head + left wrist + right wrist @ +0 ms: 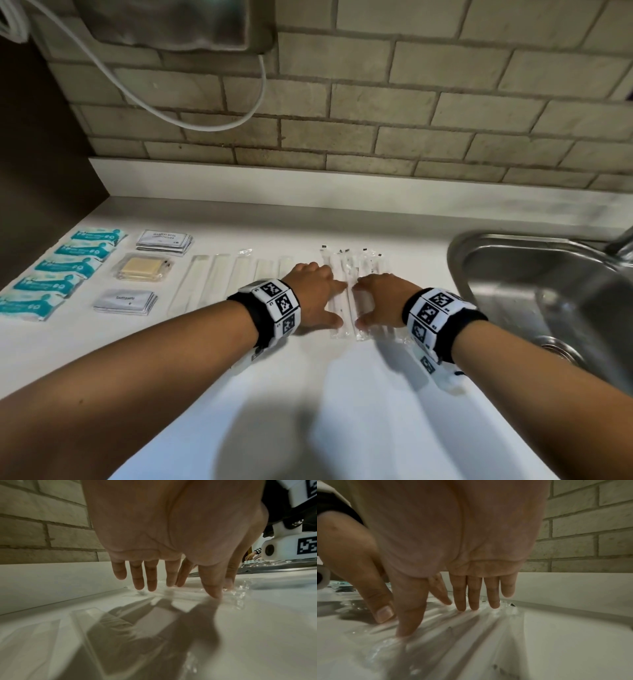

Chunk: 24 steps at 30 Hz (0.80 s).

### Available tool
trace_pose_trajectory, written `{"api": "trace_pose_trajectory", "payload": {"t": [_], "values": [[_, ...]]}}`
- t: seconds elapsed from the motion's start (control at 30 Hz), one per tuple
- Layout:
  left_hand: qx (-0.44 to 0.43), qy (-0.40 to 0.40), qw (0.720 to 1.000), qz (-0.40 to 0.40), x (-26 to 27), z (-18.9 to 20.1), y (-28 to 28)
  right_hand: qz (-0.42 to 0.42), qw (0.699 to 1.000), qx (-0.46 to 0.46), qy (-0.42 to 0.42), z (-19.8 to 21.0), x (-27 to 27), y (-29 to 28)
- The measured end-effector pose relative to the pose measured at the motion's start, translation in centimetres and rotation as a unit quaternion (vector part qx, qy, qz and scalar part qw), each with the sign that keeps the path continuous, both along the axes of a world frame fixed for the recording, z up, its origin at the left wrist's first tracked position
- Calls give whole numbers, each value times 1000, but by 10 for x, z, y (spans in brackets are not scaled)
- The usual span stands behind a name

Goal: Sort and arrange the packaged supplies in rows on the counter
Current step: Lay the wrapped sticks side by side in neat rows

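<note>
Several long clear-wrapped packets (346, 301) lie side by side on the white counter (342, 394), just left of the sink. My left hand (325, 301) and right hand (371, 303) rest flat on them, thumbs and index fingers nearly meeting. In the left wrist view the left hand (193, 591) has straight fingers, with its thumb tip pressing the crinkled wrap (240, 592). Seen from the right wrist, the right hand (433, 622) presses the packets (471, 635) with straight fingers too. Neither hand grips anything.
Left of the hands lies a row of long clear packages (219, 277). Further left are shampoo sachets (164, 241), a wrapped soap (142, 270), toothpaste sachets (125, 301) and a column of teal packets (68, 267). A steel sink (479, 253) borders the right; a brick wall stands behind.
</note>
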<state>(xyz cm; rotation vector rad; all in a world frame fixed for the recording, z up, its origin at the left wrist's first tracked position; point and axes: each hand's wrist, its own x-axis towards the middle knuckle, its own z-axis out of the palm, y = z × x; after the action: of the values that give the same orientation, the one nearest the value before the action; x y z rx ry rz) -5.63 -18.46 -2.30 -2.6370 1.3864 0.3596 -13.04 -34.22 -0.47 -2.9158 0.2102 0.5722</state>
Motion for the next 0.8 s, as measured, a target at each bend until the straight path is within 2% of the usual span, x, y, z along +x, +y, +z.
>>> {"api": "trace_pose_trajectory", "payload": {"t": [0.2, 0.3, 0.43, 0.8], "values": [[29, -34, 999, 16, -8, 10, 11, 51, 998, -45, -15, -2, -1, 2], [49, -43, 998, 28, -9, 14, 18, 66, 996, -35, -38, -2, -2, 9], [61, -38, 996, 50, -8, 15, 24, 66, 996, -15, -59, 1, -5, 19], [49, -45, 994, 83, -6, 14, 27, 66, 997, -19, -42, -5, -5, 26]]}}
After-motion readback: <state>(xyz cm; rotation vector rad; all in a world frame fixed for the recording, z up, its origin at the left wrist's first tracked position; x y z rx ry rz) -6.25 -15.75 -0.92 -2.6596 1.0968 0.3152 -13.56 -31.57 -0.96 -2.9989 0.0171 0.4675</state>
